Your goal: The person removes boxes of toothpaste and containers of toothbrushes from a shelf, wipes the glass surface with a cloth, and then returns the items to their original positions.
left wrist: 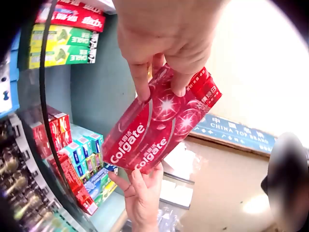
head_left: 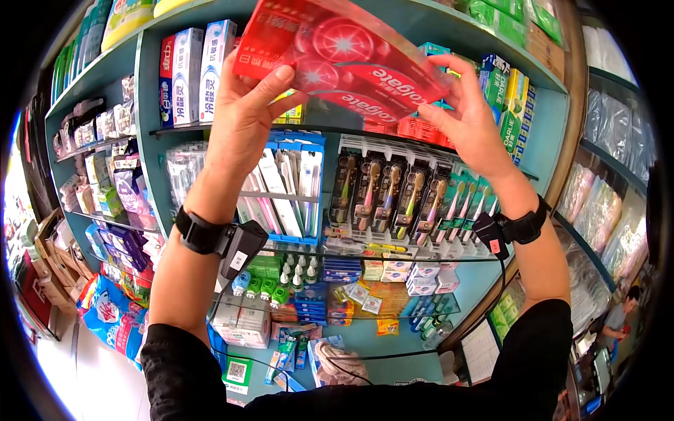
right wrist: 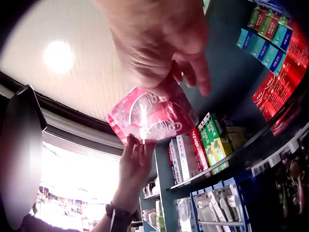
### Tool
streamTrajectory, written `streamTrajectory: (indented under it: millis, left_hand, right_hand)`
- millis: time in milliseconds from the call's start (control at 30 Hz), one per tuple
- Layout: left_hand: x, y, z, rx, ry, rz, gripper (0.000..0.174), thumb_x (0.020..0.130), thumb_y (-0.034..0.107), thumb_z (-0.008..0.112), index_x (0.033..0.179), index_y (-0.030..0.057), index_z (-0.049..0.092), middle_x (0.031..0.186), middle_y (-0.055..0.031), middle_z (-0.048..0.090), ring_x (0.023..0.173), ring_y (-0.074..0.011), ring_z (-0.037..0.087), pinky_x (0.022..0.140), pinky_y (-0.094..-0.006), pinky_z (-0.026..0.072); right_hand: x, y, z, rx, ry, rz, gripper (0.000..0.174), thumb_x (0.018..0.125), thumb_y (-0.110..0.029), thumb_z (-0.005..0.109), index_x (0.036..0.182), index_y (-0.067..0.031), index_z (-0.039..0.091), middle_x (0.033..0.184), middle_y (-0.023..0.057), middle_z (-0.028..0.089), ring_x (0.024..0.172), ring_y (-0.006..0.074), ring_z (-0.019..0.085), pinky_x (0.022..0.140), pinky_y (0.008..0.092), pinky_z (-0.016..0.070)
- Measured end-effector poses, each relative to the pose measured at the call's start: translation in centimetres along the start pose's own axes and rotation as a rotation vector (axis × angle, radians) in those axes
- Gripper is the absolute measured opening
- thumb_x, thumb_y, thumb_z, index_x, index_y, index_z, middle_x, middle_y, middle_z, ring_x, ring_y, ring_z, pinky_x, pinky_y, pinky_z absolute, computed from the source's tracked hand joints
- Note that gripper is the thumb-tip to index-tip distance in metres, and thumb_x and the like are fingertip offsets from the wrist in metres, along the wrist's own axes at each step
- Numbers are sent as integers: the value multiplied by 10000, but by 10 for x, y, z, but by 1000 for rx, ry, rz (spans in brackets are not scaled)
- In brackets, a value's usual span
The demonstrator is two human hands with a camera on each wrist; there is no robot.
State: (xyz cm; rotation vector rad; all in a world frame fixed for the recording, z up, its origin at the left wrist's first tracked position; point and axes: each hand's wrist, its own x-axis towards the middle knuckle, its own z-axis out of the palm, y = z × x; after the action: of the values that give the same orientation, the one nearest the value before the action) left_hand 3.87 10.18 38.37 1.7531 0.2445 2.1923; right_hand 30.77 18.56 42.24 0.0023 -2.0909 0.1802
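Note:
A red shrink-wrapped Colgate pack (head_left: 351, 56), showing two box faces side by side, is held up in front of the upper shelf. The left hand (head_left: 242, 116) grips its left end, thumb on the near face. At the other end the right hand (head_left: 470, 119) holds the lower right corner between thumb and fingers. In the left wrist view the pack (left wrist: 164, 121) slants between the left hand (left wrist: 169, 38) above and the right hand (left wrist: 142, 198) below. The right wrist view shows glare on the wrap of the pack (right wrist: 149, 116).
Toothpaste boxes (head_left: 184, 76) stand upright at left on the upper shelf, with Darlie boxes (head_left: 516, 116) at right. Below hang toothbrushes (head_left: 372, 189) beside a blue rack (head_left: 323, 168). Lower glass shelves carry bottles (head_left: 267, 286) and small boxes. A cloth (head_left: 340, 365) lies at the bottom.

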Motion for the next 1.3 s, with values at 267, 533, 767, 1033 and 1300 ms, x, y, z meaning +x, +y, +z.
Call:
streamTrajectory:
  millis: [267, 533, 767, 1033, 1300]
  left_hand:
    - [14, 0, 25, 590, -121, 494, 595, 821, -31, 689, 1315, 51, 369, 1160, -109, 613, 1049, -200, 629, 868, -295, 533]
    - [28, -13, 47, 1001, -206, 645, 636, 787, 14, 727, 1325, 72, 392, 1260, -120, 564, 1125, -244, 598, 836, -306, 549]
    - [20, -65, 5, 1175, -301, 343, 686, 837, 213, 683, 1405, 67, 326, 1393, -212, 422, 1246, -368, 472, 1023, -426, 413]
    - [-17, -97, -33, 1586, -505, 197, 607, 795, 302, 694, 1302, 60, 465, 1266, -162, 527, 1207, -332, 471, 1067, -449, 304]
    - [-18, -97, -35, 1572, -501, 210, 651, 739, 247, 725, 1297, 64, 444, 1248, -146, 525, 1204, -320, 464, 1073, -441, 291]
  right_hand:
    - [28, -70, -11, -472, 45, -402, 675, 832, -154, 682, 1412, -100, 341, 1325, 143, 476, 1214, 275, 489, 949, 366, 439]
    - [44, -72, 9, -1109, -161, -527, 638, 794, -92, 662, 1340, 59, 368, 1094, 166, 541, 999, 273, 565, 858, 326, 490]
    - [68, 1, -15, -1112, 22, -458, 553, 819, -125, 660, 1307, -86, 404, 1111, 127, 558, 1049, 310, 565, 817, 376, 516]
    - [97, 81, -14, -1277, -109, -250, 482, 826, -129, 642, 1239, -55, 405, 1065, 142, 543, 1012, 329, 561, 823, 405, 513]
    - [98, 140, -6, -1489, -219, -240, 291, 834, -39, 531, 1115, -50, 458, 1046, 135, 559, 988, 312, 577, 768, 426, 525]
